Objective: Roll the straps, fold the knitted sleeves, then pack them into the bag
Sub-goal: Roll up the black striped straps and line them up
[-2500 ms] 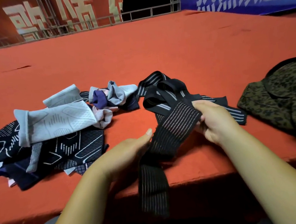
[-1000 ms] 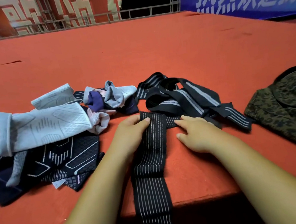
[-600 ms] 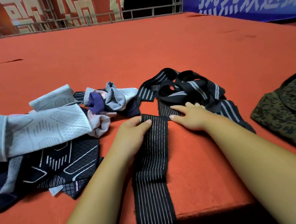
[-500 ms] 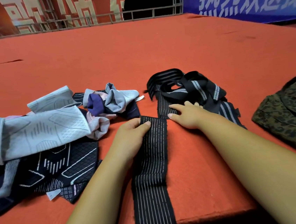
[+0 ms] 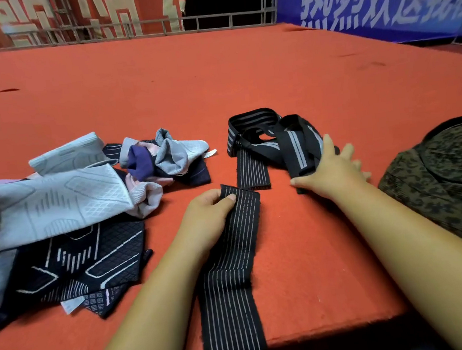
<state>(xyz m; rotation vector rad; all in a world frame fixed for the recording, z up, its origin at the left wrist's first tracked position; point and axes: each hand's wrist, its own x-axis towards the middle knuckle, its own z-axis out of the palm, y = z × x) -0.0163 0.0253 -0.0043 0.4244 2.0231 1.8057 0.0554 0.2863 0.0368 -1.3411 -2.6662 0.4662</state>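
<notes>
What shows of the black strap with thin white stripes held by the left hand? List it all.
The black elastic-looking strap with thin white lengthwise stripes lies flat and unrolled on the red cloth-covered table, running toward the near edge and hanging over it. The left hand pinches its far end, which is slightly lifted. The right hand is apart from it.

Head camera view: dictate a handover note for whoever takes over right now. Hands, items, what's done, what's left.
Left hand grips the far end of the pinstriped strap, which lies flat and hangs over the table edge.
Right hand, fingers straight, rests on the tangled straps.
Knitted sleeves lie heaped, unfolded, at left; camouflage bag at right.
Done: nothing rolled yet.
Left: roll straps, fold sleeves, pack all.
</notes>
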